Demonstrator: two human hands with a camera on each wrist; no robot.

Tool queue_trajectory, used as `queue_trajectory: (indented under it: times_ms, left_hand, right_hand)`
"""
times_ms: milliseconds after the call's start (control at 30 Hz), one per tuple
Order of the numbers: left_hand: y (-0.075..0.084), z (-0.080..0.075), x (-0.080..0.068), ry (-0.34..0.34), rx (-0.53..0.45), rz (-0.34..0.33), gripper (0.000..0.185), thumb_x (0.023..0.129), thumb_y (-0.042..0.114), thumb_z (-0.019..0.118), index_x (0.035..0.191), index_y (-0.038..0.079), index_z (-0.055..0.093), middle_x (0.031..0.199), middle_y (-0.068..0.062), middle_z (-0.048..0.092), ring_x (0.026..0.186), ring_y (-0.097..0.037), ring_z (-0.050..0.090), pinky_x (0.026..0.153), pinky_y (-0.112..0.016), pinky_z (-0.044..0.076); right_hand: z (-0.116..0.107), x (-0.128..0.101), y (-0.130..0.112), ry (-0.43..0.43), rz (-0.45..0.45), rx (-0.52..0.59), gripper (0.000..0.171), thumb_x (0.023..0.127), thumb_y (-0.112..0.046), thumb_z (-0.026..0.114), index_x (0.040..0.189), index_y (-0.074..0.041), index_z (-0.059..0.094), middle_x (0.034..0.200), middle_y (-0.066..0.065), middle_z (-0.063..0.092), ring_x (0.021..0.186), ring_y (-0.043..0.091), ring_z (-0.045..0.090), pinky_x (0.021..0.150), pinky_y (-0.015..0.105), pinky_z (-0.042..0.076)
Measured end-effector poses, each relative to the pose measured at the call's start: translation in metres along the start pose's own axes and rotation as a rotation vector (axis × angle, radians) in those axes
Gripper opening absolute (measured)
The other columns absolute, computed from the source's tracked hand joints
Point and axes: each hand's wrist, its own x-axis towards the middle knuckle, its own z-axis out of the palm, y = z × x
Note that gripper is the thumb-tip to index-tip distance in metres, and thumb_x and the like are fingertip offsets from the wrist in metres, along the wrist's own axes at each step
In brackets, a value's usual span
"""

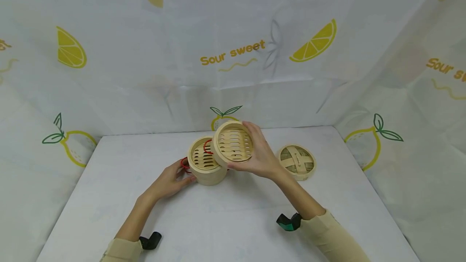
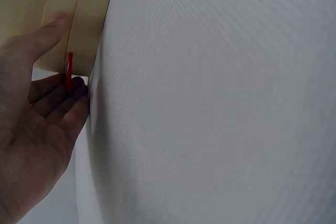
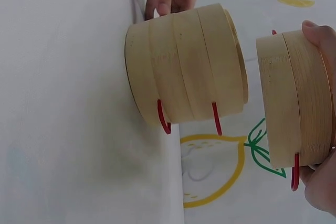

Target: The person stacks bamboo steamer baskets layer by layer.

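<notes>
The right hand's fingers (image 1: 255, 132) curl round a lifted steamer tier (image 1: 233, 145), thumb under its near rim, holding it tilted, its slatted floor facing the camera. That tier hangs just above and to the right of the steamer stack (image 1: 207, 169), close but apart in the right-wrist view. The left hand (image 1: 171, 181) rests on the table (image 1: 233, 221), fingers lightly bent against the stack's left wall beside a red handle (image 2: 69, 72). A woven lid (image 1: 296, 161) lies right of the right hand.
</notes>
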Motion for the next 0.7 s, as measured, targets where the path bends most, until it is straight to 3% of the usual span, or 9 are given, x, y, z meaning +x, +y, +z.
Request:
queue_trajectory:
  times_ms: [700]
  left_hand:
    - [-0.0021,0.0014,0.0013,0.002,-0.008,-0.01,0.07,0.097,0.023,0.083,0.156,-0.001,0.052,0.155,-0.021,0.061,0.147,-0.041,0.059,0.119,-0.054,0.054]
  right_hand:
    - [0.0081,0.0023,-0.0008,0.013,0.01,-0.014,0.133,0.065,-0.041,0.102,0.17,-0.01,0.028,0.173,0.017,0.033,0.161,0.039,0.037,0.132,0.067,0.036]
